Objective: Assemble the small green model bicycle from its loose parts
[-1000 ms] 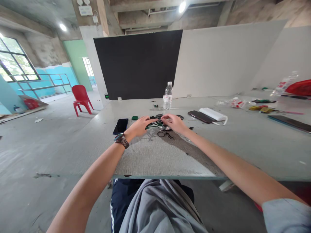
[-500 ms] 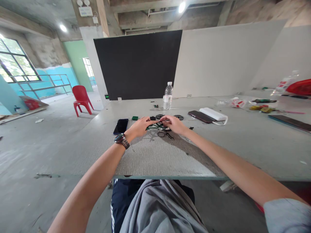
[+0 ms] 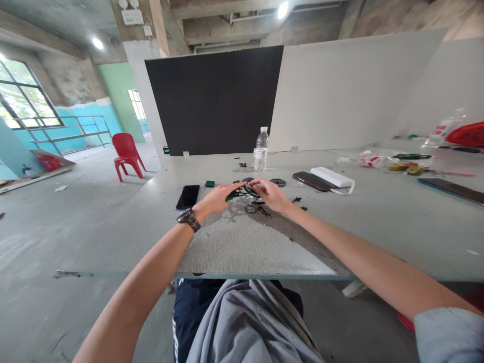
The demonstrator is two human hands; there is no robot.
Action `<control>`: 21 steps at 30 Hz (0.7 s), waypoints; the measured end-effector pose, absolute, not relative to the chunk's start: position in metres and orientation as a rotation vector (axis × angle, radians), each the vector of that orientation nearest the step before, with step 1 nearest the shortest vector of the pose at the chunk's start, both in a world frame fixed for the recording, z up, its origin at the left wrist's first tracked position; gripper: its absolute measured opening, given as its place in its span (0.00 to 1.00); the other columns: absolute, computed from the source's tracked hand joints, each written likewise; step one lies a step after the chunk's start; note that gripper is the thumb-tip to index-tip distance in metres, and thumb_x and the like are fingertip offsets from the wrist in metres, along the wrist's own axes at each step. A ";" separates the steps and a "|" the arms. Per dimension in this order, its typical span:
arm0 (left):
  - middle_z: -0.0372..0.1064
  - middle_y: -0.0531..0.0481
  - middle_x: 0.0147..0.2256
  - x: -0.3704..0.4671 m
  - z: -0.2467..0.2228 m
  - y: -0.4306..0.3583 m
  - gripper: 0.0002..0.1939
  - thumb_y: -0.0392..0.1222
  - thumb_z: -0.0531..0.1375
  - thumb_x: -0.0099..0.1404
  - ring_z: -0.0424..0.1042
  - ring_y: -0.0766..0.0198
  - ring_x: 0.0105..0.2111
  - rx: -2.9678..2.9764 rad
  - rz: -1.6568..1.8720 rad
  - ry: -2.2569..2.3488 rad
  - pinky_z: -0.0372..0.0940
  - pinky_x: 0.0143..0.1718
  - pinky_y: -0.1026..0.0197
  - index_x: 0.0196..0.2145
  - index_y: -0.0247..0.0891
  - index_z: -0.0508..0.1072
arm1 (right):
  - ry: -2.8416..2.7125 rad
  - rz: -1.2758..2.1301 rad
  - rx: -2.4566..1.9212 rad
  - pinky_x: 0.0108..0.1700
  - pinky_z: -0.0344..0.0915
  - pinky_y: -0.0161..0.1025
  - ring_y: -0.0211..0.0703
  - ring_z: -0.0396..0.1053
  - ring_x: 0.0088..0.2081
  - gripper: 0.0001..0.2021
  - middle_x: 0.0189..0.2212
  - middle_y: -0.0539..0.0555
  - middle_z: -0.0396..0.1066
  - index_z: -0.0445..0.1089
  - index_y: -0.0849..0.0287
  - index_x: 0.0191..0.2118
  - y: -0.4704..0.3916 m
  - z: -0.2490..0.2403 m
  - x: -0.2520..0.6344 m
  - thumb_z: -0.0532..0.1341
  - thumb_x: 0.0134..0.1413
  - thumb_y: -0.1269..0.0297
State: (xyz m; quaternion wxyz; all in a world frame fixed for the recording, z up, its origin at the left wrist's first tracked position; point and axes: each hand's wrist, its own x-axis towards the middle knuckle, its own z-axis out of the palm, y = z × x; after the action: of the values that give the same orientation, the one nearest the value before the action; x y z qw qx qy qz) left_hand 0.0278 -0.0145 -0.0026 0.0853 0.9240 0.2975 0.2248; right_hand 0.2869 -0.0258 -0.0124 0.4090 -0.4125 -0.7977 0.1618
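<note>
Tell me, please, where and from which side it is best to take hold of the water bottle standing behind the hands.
Probably best at the clear body below the white cap of the water bottle, coming from the near side. It stands upright and apart from other things, so a sideways grip around its round wall looks open. The left hand and right hand are busy with the small green and black assembly.
</note>
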 end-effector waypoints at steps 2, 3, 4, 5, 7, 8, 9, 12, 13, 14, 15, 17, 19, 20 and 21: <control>0.63 0.47 0.68 0.028 -0.002 -0.014 0.43 0.24 0.53 0.65 0.65 0.52 0.66 2.699 0.722 0.818 0.68 0.62 0.49 0.74 0.51 0.55 | -1.991 0.390 -1.019 0.44 0.72 0.49 0.57 0.78 0.44 0.28 0.46 0.63 0.79 0.72 0.56 0.48 -0.028 -0.012 0.285 0.53 0.68 0.35; 0.63 0.47 0.68 0.028 -0.002 -0.014 0.42 0.25 0.53 0.65 0.64 0.52 0.67 2.677 0.733 0.791 0.67 0.63 0.48 0.73 0.51 0.55 | -1.986 0.388 -1.012 0.44 0.72 0.49 0.57 0.78 0.44 0.28 0.46 0.63 0.79 0.72 0.56 0.48 -0.029 -0.011 0.284 0.53 0.68 0.35; 0.63 0.47 0.69 0.028 -0.002 -0.013 0.41 0.25 0.53 0.66 0.64 0.53 0.67 2.657 0.732 0.772 0.66 0.64 0.48 0.73 0.50 0.55 | -1.984 0.392 -1.010 0.44 0.71 0.49 0.56 0.78 0.43 0.27 0.46 0.63 0.78 0.72 0.56 0.48 -0.030 -0.011 0.283 0.53 0.68 0.35; 0.63 0.47 0.69 0.028 -0.002 -0.013 0.41 0.26 0.53 0.67 0.65 0.53 0.67 2.639 0.725 0.760 0.67 0.63 0.48 0.73 0.50 0.55 | -1.982 0.398 -1.012 0.44 0.71 0.48 0.56 0.78 0.43 0.27 0.46 0.63 0.78 0.72 0.56 0.48 -0.031 -0.010 0.283 0.53 0.68 0.35; 0.63 0.46 0.69 0.029 -0.001 -0.014 0.41 0.26 0.53 0.68 0.66 0.54 0.66 2.619 0.714 0.752 0.68 0.63 0.49 0.74 0.50 0.54 | -1.984 0.407 -1.025 0.42 0.71 0.47 0.54 0.77 0.41 0.27 0.45 0.63 0.78 0.71 0.56 0.48 -0.032 -0.008 0.284 0.54 0.67 0.35; 0.63 0.46 0.69 0.029 -0.001 -0.014 0.41 0.26 0.53 0.68 0.66 0.55 0.66 2.619 0.712 0.748 0.68 0.63 0.49 0.74 0.51 0.53 | -1.986 0.408 -1.039 0.41 0.70 0.46 0.54 0.77 0.39 0.28 0.44 0.62 0.78 0.71 0.56 0.48 -0.032 -0.008 0.284 0.53 0.67 0.34; 0.62 0.45 0.69 0.029 -0.001 -0.013 0.41 0.26 0.53 0.68 0.66 0.55 0.66 2.625 0.715 0.746 0.68 0.63 0.48 0.74 0.51 0.53 | -1.985 0.401 -1.061 0.40 0.70 0.46 0.53 0.77 0.38 0.28 0.42 0.62 0.79 0.71 0.56 0.47 -0.032 -0.007 0.284 0.53 0.67 0.33; 0.62 0.44 0.69 0.029 -0.002 -0.013 0.40 0.25 0.53 0.68 0.64 0.54 0.68 2.635 0.731 0.758 0.67 0.64 0.45 0.74 0.51 0.54 | -1.951 0.344 -1.148 0.36 0.68 0.44 0.52 0.76 0.34 0.29 0.35 0.60 0.78 0.70 0.55 0.42 -0.031 -0.006 0.286 0.54 0.64 0.30; 0.62 0.45 0.69 0.029 -0.002 -0.012 0.40 0.25 0.53 0.68 0.63 0.53 0.68 2.626 0.739 0.761 0.66 0.65 0.44 0.74 0.51 0.55 | -1.939 0.344 -1.168 0.35 0.67 0.44 0.52 0.76 0.33 0.29 0.34 0.59 0.78 0.69 0.55 0.40 -0.030 -0.006 0.286 0.55 0.63 0.30; 0.62 0.45 0.69 0.029 -0.001 -0.013 0.40 0.25 0.53 0.68 0.62 0.53 0.69 2.613 0.749 0.761 0.65 0.65 0.44 0.73 0.51 0.56 | -1.932 0.361 -1.181 0.35 0.67 0.44 0.52 0.76 0.33 0.29 0.33 0.59 0.78 0.69 0.54 0.39 -0.030 -0.006 0.287 0.56 0.62 0.30; 0.61 0.46 0.69 0.029 -0.001 -0.013 0.39 0.25 0.53 0.68 0.62 0.54 0.69 2.599 0.758 0.760 0.65 0.66 0.44 0.73 0.51 0.57 | -1.931 0.390 -1.187 0.34 0.67 0.43 0.52 0.76 0.33 0.29 0.32 0.58 0.78 0.69 0.54 0.38 -0.030 -0.006 0.287 0.56 0.62 0.30; 0.61 0.47 0.70 0.029 0.001 -0.015 0.37 0.26 0.53 0.69 0.62 0.54 0.69 2.586 0.758 0.760 0.64 0.67 0.45 0.72 0.50 0.59 | -1.943 0.433 -1.179 0.34 0.68 0.43 0.53 0.77 0.33 0.29 0.32 0.58 0.79 0.70 0.54 0.38 -0.029 -0.005 0.288 0.57 0.61 0.30; 0.60 0.47 0.70 0.030 0.003 -0.018 0.36 0.27 0.54 0.70 0.62 0.53 0.69 2.600 0.727 0.778 0.64 0.67 0.45 0.72 0.50 0.58 | -1.958 0.404 -1.163 0.34 0.68 0.44 0.53 0.77 0.34 0.30 0.36 0.61 0.80 0.71 0.55 0.37 -0.028 -0.006 0.289 0.56 0.61 0.29; 0.60 0.47 0.70 0.029 0.004 -0.019 0.36 0.28 0.54 0.71 0.62 0.53 0.69 2.612 0.706 0.788 0.65 0.66 0.45 0.73 0.51 0.57 | -1.964 0.381 -1.154 0.35 0.69 0.45 0.53 0.77 0.34 0.30 0.40 0.62 0.80 0.71 0.55 0.38 -0.027 -0.006 0.289 0.56 0.61 0.29; 0.59 0.47 0.71 0.029 0.004 -0.019 0.37 0.29 0.55 0.72 0.62 0.52 0.69 2.622 0.688 0.795 0.66 0.65 0.45 0.73 0.52 0.55 | -1.969 0.366 -1.145 0.36 0.69 0.45 0.53 0.77 0.36 0.31 0.43 0.64 0.80 0.72 0.56 0.38 -0.026 -0.006 0.290 0.56 0.61 0.29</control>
State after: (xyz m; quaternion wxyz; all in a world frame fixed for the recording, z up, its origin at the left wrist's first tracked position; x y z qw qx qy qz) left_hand 0.0288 -0.0192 0.0043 0.1577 0.9166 0.2778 0.2405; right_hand 0.2901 -0.0263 -0.0064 0.4055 -0.4536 -0.7802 0.1452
